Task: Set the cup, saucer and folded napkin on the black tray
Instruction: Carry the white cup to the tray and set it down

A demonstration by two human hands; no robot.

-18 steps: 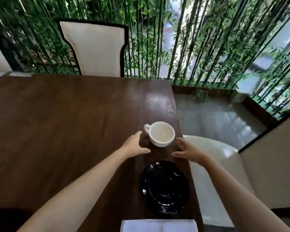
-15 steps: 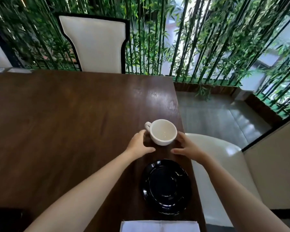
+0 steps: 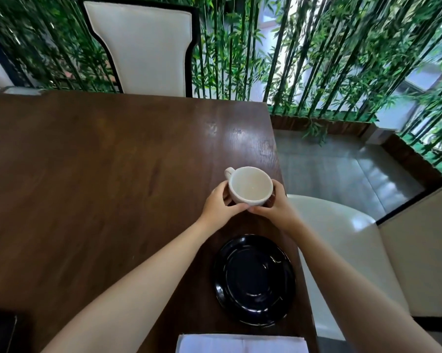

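A white cup (image 3: pixel 250 186), empty, with its handle pointing far left, stands near the right edge of the dark wooden table (image 3: pixel 100 187). My left hand (image 3: pixel 218 206) cups its left side and my right hand (image 3: pixel 274 206) its right side; both touch it. A glossy black saucer (image 3: pixel 254 280) lies on the table nearer to me, just below the hands. A folded white napkin (image 3: pixel 241 343) lies at the bottom edge, partly cut off. A black corner (image 3: pixel 0 332) at the bottom left may be the tray; too little shows to tell.
A white chair with black trim (image 3: pixel 141 44) stands behind the table's far edge. A white rounded seat (image 3: pixel 342 253) sits right of the table. Bamboo stalks (image 3: pixel 304 52) and a planter box line the back and right. The table's right edge runs close to the cup and saucer.
Both hands have closed in from either side and now hold the cup, where before they hovered apart beside it. The cup has stayed in place.
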